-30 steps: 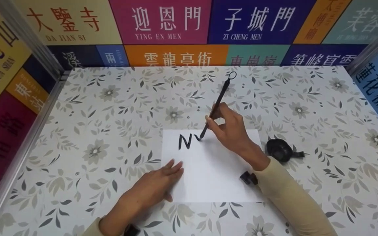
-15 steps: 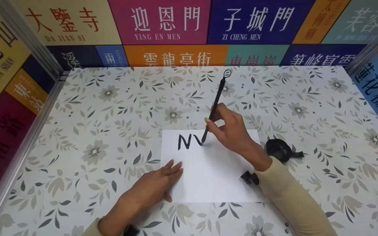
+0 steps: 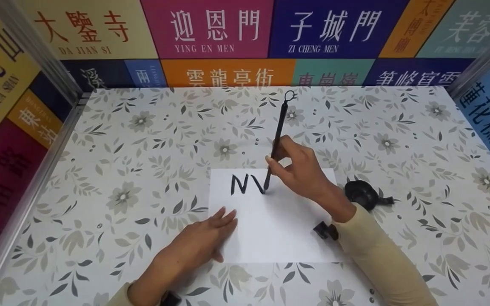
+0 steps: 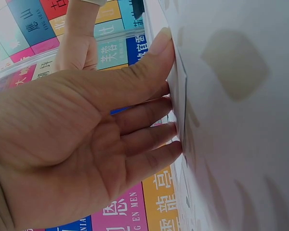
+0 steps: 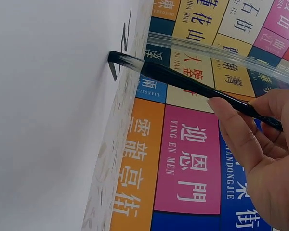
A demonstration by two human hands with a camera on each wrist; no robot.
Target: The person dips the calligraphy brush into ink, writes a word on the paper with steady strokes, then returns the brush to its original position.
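Note:
My right hand [image 3: 300, 168] pinches a dark calligraphy brush [image 3: 278, 136] between thumb and fingers. The brush stands nearly upright, a cord loop at its top. In the right wrist view its inked bristles [image 5: 125, 59] bend against the white paper [image 3: 279, 229]. Black ink strokes on the sheet's upper left form an N [image 3: 239, 184], followed by a slanting stroke [image 3: 257, 184] that ends at the brush tip. My left hand [image 3: 204, 238] rests its fingertips on the sheet's left edge; the left wrist view shows its fingers [image 4: 144, 139] extended and holding nothing.
A small black ink dish [image 3: 362, 194] with a stubby handle sits on the floral tabletop [image 3: 164, 140], right of the paper beside my right forearm. A black wrist camera [image 3: 326, 230] is at my right sleeve. Panels with Chinese lettering [image 3: 215, 29] wall in the back and sides.
The brush tip has moved down and slightly right, lengthening the slanting stroke beside the N. The brush has tipped more upright. My left hand stays in place.

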